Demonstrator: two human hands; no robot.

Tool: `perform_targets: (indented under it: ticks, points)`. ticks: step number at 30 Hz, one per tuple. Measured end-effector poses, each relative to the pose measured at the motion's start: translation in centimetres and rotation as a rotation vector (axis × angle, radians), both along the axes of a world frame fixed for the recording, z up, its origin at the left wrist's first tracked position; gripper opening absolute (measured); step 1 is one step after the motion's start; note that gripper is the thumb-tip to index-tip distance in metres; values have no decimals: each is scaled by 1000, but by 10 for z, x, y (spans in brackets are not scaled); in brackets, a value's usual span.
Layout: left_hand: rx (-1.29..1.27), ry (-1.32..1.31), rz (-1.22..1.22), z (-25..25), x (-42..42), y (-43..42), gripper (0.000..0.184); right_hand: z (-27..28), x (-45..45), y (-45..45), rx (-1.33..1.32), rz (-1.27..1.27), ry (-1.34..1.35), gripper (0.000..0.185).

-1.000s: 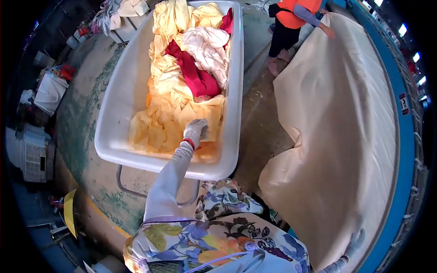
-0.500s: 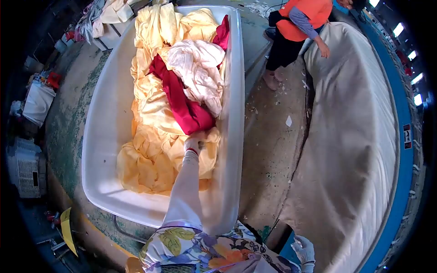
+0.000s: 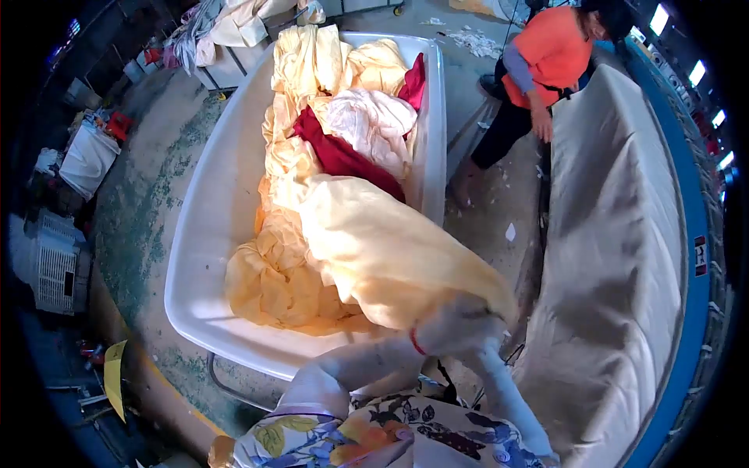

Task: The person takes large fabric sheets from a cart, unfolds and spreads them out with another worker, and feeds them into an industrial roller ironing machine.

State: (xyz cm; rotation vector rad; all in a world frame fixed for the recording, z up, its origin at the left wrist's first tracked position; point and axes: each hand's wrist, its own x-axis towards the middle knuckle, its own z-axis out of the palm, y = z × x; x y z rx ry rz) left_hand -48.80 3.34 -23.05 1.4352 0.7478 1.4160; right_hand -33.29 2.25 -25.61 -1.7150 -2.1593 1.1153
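A pale yellow cloth [image 3: 374, 242] stretches from the heap in the white tub [image 3: 187, 273] out over the tub's right rim. My left hand [image 3: 449, 326], with a red band at the wrist, is closed on the near right end of this cloth. My right hand [image 3: 488, 337] meets the left one at that end; blur and overlap hide its fingers. Deeper yellow cloth [image 3: 269, 281] lies crumpled in the near part of the tub. Farther back are a dark red cloth [image 3: 343, 156] and a whitish cloth [image 3: 370, 121], with more yellow cloth [image 3: 308, 66] at the far end.
On the right stands a long beige fabric-lined trough [image 3: 608, 312] with a blue frame [image 3: 690, 210]. A person in an orange top [image 3: 550, 51] stands beyond it. White scraps [image 3: 510, 232] litter the floor. A ventilated plastic crate [image 3: 58, 265] is at left.
My left hand has lifted a yellow cloth from the tub and drawn it right and toward me. My right hand has come up to meet it. The view has shifted.
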Motion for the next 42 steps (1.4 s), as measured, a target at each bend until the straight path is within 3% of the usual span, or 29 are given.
perform_targets:
  ticks: [3, 7, 9, 11, 12, 13, 15, 16, 19, 21, 22, 24, 26, 28, 29, 30, 31, 32, 33, 35, 36, 39, 40, 42]
  points:
    - [420, 81, -101, 29, 35, -8, 10, 13, -23, 4, 36, 122, 312, 54]
    - [-174, 250, 557, 83, 25, 12, 16, 48, 18, 14, -18, 36, 722, 38]
    - [175, 487, 589, 117, -23, 39, 17, 72, 72, 8, 24, -95, 922, 31]
    - [714, 525, 426, 147, -42, 68, 15, 89, 143, -15, 120, -264, 1174, 25]
    - [752, 400, 415, 155, -30, 77, 13, 77, 184, -37, 126, -443, 1310, 32]
    - [782, 273, 402, 163, -19, 85, 12, 140, 168, -56, -53, -567, 1483, 40]
    - [909, 485, 552, 190, 2, 99, 18, 150, 179, -73, -7, -517, 1456, 40]
    - [972, 466, 571, 200, 15, 114, 21, 137, 181, -77, 7, -488, 1349, 41]
    - [999, 390, 656, 231, 37, 149, 26, 59, 161, -81, -120, -320, 838, 41]
    - [977, 406, 726, 242, 46, 171, 21, 12, 119, -93, -250, -78, 651, 42]
    - [933, 426, 743, 236, 50, 185, 16, -1, 99, -101, -306, 23, 642, 42]
    - [650, 417, 554, 210, 65, 212, 18, -10, 81, -107, -386, 73, 720, 43]
    - [807, 628, 553, 180, 76, 215, 20, 17, 98, -109, -561, -177, 978, 38]
    - [1433, 1024, 719, 152, 84, 190, 22, -1, 148, -105, -66, -281, 782, 25]
    - [1411, 1146, 661, 136, 96, 158, 25, 0, 173, -105, -28, -414, 969, 23]
    - [1256, 1276, 545, 112, 116, 100, 29, 8, 192, -110, 138, -569, 887, 22]
    - [1136, 1375, 446, 87, 134, 47, 32, -10, 214, -110, 294, -722, 1092, 26]
    - [1147, 1418, 379, 59, 147, 4, 36, -25, 249, -105, 354, -806, 780, 32]
    - [1202, 1446, 342, 29, 157, -37, 39, 29, 233, -111, 348, -888, 1359, 36]
    - [1409, 1432, 351, -29, 157, -82, 34, 49, 262, -131, 430, -936, 1339, 43]
    - [1468, 1704, 408, -52, 150, -102, 34, 52, 275, -143, 454, -822, 1481, 44]
    - [531, 1230, -15, -67, 106, -119, 52, 33, 347, -185, 453, -972, 1473, 44]
    - [679, 1423, 200, -102, 67, -116, 56, 28, 361, -194, 433, -1005, 1484, 44]
    - [722, 1735, 439, -129, 27, -129, 43, 26, 377, -215, 439, -1055, 1425, 41]
